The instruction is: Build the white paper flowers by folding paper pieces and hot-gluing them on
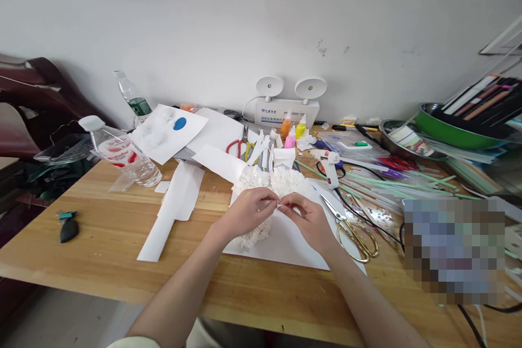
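My left hand (253, 207) and my right hand (302, 216) meet fingertip to fingertip above a white paper sheet (285, 247). Both are pinched on a tiny whitish piece (278, 204), too small to name. Behind and below them, clusters of crumpled white paper bits (289, 180) lie on the sheet, partly covered by my hands. Gold-handled scissors (356, 239) lie half open to the right of my right hand. A white glue gun (328, 166) rests beyond them.
A water bottle (126, 155) leans at the left, near paper strips (163, 228) and a black object (68, 228). Pliers (246, 147), paint bottles (290, 137) and an emergency light (285, 111) stand or lie behind. Cables, straws and a green bowl (457, 130) crowd the right.
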Motion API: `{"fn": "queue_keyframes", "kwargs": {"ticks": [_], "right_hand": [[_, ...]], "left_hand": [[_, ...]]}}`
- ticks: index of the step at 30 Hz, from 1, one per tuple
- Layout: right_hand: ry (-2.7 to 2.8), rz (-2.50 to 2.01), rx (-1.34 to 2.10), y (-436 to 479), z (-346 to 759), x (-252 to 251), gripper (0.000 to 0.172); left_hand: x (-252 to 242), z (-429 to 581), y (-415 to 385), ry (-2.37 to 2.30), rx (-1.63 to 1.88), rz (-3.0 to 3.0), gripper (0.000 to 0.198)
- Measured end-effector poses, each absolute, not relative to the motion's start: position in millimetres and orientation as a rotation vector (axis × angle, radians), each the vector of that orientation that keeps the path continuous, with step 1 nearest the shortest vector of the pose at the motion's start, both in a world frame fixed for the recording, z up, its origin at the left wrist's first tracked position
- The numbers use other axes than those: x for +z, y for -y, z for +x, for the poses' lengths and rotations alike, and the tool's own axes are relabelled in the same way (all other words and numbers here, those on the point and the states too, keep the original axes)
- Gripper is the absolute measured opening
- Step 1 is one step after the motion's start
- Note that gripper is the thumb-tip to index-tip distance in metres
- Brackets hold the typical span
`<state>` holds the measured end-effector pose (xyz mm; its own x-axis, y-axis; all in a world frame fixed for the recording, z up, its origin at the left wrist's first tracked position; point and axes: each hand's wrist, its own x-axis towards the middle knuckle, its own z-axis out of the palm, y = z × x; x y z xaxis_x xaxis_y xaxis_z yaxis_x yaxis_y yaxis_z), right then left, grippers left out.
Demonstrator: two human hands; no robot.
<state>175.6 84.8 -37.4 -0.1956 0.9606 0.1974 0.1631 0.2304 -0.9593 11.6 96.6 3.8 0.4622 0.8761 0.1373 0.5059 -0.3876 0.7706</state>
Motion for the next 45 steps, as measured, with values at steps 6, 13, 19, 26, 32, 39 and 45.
{"fn": "queue_keyframes", "kwargs": {"ticks": [6, 13, 19, 26, 32, 39, 45], "right_hand": [[1.524, -1.173, 0.988, -84.4, 174.9, -39.9, 0.012], [1.464, -1.209, 0.969, -85.2, 172.8, -41.7, 0.016], [1.409, -1.205, 0.973, -84.0, 171.3, -39.6, 0.018], [1.377, -1.217, 0.956, -84.0, 171.4, -42.4, 0.021], [1.356, -1.196, 1.017, -84.5, 172.1, -43.8, 0.023], [1.42, -1.205, 1.007, -84.4, 175.0, -43.4, 0.026], [1.536, -1.155, 0.953, -85.5, 175.7, -44.3, 0.018]], "left_hand": [[4.7, 12.2, -96.1, -1.125, 0.719, 2.061, 0.019], [4.8, 12.7, -95.6, -1.1, 0.749, 2.047, 0.019], [5.1, 13.7, -94.3, -1.07, 0.769, 2.007, 0.019], [2.6, 13.3, -94.0, -1.059, 0.742, 1.971, 0.022], [0.1, 13.8, -93.8, -1.062, 0.782, 2.002, 0.024], [1.7, 13.5, -94.4, -1.137, 0.786, 1.986, 0.019], [4.1, 12.7, -95.7, -1.091, 0.773, 2.035, 0.017]]}}
